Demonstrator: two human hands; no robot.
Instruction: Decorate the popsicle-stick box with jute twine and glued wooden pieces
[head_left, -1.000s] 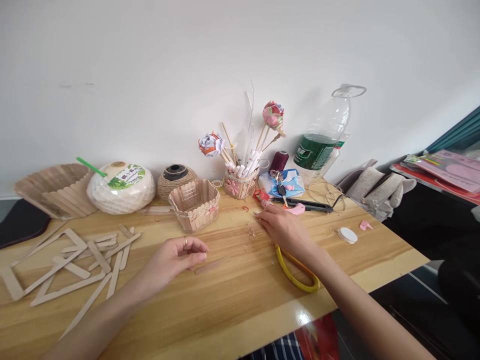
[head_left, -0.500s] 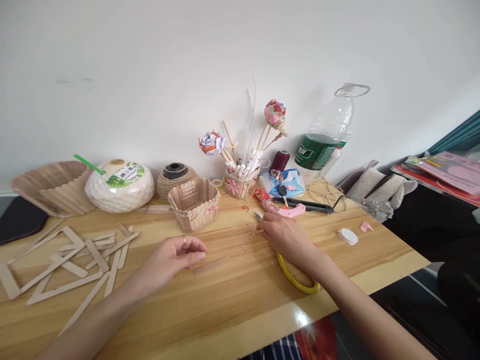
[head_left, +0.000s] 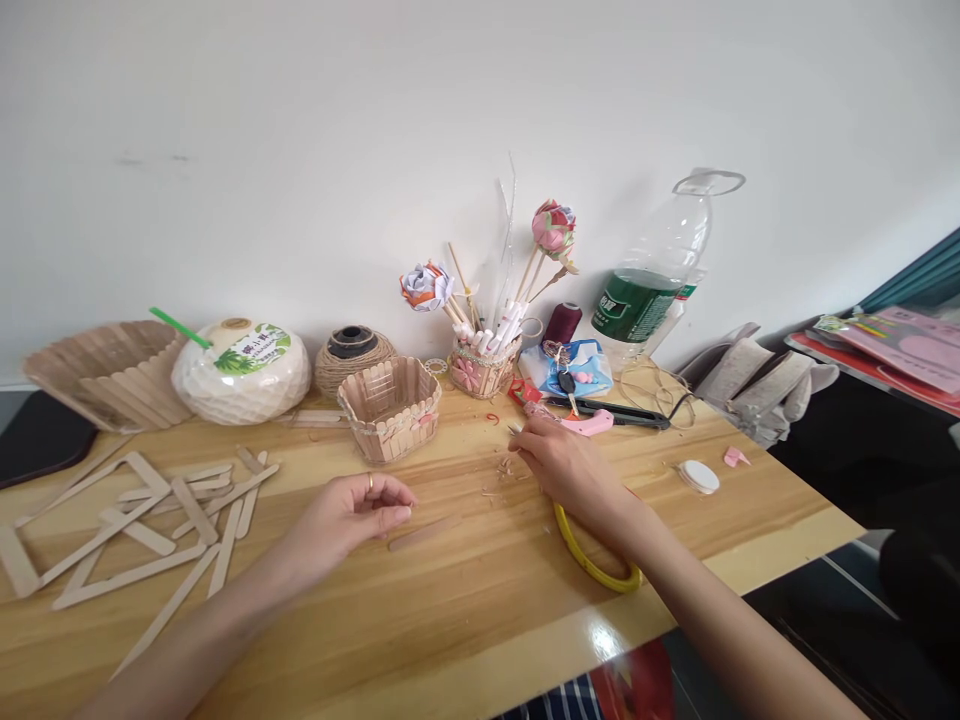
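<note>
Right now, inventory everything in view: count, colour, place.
wall: one, white, back
table: one, brown, front
sticks: many, tan, mostly left
baskets: three, tan, left, centre
coconut: one, white, left
twine: one, brown, centre
paper flowers: two, mixed, centre
thread: one, maroon, back
packet: one, blue, right
large bottle: one, clear, right
corded tool: one, black, right
lid: one, white, right
sheets: several, pink, far right
scissors: one, yellow handled, right
left hand: one, bare, centre
right hand: one, bare, at scissors
</note>
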